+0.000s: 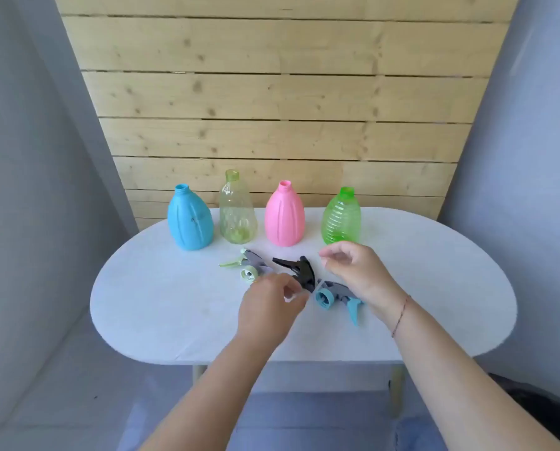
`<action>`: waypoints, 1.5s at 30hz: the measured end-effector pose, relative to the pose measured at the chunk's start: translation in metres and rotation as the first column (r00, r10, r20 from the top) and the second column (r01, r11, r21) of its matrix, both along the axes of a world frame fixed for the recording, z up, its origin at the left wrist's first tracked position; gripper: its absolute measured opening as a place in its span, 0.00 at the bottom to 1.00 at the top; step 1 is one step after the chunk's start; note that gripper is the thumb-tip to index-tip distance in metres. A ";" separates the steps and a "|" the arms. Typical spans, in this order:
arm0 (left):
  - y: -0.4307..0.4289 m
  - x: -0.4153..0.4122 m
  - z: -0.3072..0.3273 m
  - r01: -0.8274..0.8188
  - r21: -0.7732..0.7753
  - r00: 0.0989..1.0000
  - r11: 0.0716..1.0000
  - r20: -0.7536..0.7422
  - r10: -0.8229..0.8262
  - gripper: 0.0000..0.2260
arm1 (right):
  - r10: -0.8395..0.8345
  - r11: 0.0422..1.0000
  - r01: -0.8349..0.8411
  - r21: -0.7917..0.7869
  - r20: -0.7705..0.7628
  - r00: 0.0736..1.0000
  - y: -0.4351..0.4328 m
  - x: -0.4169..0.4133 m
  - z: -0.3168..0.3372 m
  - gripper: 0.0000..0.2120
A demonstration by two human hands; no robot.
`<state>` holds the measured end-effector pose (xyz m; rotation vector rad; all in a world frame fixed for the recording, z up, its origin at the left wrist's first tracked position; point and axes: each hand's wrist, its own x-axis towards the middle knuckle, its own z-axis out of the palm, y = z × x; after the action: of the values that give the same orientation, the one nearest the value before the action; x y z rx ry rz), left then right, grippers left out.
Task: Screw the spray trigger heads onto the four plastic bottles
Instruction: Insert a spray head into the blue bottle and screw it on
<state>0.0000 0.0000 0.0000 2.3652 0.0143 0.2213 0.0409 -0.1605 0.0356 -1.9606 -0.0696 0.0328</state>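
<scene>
standing in a far row on the white table point(161, 307) are seen four open bottles: blue point(190, 221), pale yellow point(237, 211), pink point(284, 216), green point(341, 218). trigger heads (green point(247, 266), black point(296, 270), blue point(332, 296)) lie nearer. the left hand point(268, 310) is pinched at the black head; the right hand point(356, 271) is loosely curled, holding nothing.

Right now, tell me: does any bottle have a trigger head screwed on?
No: the blue bottle, yellow-green bottle, pink bottle and green bottle all show open necks.
</scene>
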 end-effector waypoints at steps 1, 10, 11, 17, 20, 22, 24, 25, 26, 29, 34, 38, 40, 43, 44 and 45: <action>0.001 -0.002 0.000 0.016 0.095 1.000 0.995 -0.016 -0.015 0.08 | -0.011 1.000 0.011 0.001 -0.003 1.000 -0.002 -0.002 -0.002 0.07; 0.003 -0.011 -0.008 0.038 0.276 0.979 0.960 -0.202 0.019 0.08 | -0.132 0.991 0.132 0.005 -0.014 0.991 -0.024 -0.003 -0.012 0.06; 0.002 -0.012 -0.008 0.035 0.268 0.981 0.963 -0.195 0.019 0.09 | -0.133 0.991 0.133 0.007 -0.012 0.991 -0.024 -0.003 -0.012 0.06; -0.001 -0.013 -0.002 0.039 0.157 0.987 0.987 -0.157 -0.014 0.13 | -0.155 0.988 0.155 -0.001 0.011 0.988 -0.021 0.001 -0.012 0.06; -0.001 -0.013 0.001 0.076 0.053 0.990 0.996 -0.124 -0.069 0.10 | -0.224 0.975 0.223 0.017 0.060 0.973 -0.024 0.004 -0.009 0.08; -0.001 -0.012 0.003 0.111 -0.074 0.984 0.991 -0.130 -0.120 0.09 | -0.302 0.953 0.297 0.054 0.113 0.947 -0.028 0.006 -0.005 0.08; -0.002 -0.011 0.007 0.121 -0.234 0.976 0.965 -0.148 -0.158 0.09 | -0.422 0.905 0.404 0.132 0.161 0.892 -0.033 0.007 0.001 0.09; -0.002 -0.011 0.008 0.111 -0.310 0.975 0.944 -0.151 -0.165 0.10 | -0.504 0.860 0.472 0.194 0.181 0.844 -0.036 0.008 0.005 0.10; -0.001 -0.011 0.010 0.096 -0.380 0.975 0.920 -0.150 -0.163 0.10 | -0.597 0.796 0.543 0.269 0.191 0.779 -0.040 0.008 0.010 0.12; 0.002 -0.009 0.016 0.046 -0.568 0.981 0.821 -0.129 -0.144 0.12 | -0.799 0.547 0.672 0.499 0.071 0.597 -0.055 0.009 0.019 0.14; 0.007 -0.004 0.025 0.014 -0.735 0.974 0.678 -0.142 -0.174 0.12 | -0.206 0.658 0.398 0.639 -0.355 0.912 -0.033 -0.001 0.019 0.19; 0.005 -0.004 0.026 0.012 -0.790 0.958 0.613 -0.166 -0.233 0.12 | 0.388 0.531 -0.019 0.847 -0.222 0.895 -0.008 -0.008 0.021 0.12; 0.005 -0.002 0.026 0.014 -0.801 0.953 0.599 -0.171 -0.251 0.12 | 0.388 0.480 -0.044 0.876 -0.167 0.907 0.000 -0.007 0.021 0.11; 0.007 -0.002 0.022 0.053 -0.759 0.943 0.649 -0.175 -0.282 0.12 | 0.310 0.485 0.007 0.875 -0.178 0.934 0.008 -0.006 0.020 0.14; 0.009 -0.002 0.021 0.064 -0.728 0.942 0.683 -0.181 -0.281 0.12 | 0.285 0.507 0.012 0.862 -0.181 0.941 0.011 -0.006 0.020 0.16; 0.014 0.000 0.021 0.068 -0.680 0.950 0.730 -0.178 -0.255 0.11 | 0.261 0.527 0.017 0.849 -0.181 0.948 0.013 -0.005 0.020 0.16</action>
<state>-0.0004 0.0137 0.0214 1.6354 0.0086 -0.1705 0.0356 -0.1474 0.0553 -0.9249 -0.0219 0.3275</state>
